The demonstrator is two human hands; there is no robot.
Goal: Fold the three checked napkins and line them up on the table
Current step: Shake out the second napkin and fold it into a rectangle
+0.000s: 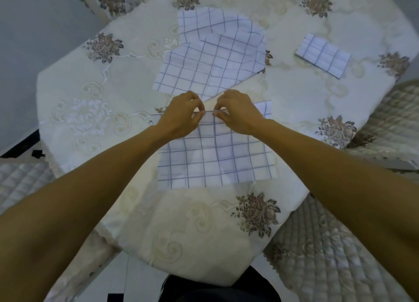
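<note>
A white napkin with blue checks (217,156) lies flat on the table in front of me. My left hand (183,115) and my right hand (235,113) pinch its far edge side by side, near the middle. A second checked napkin (210,61) lies unfolded and partly doubled over itself just beyond my hands. Another piece of the same checked cloth (204,23) shows behind it; whether it is a separate napkin is unclear. A small folded checked napkin (323,54) rests at the far right of the table.
The round table carries a cream embroidered tablecloth (90,93) with brown flower motifs. Quilted chair cushions stand at the right (390,120), lower right (322,251) and left (20,181). Another chair back (106,0) is at the far left.
</note>
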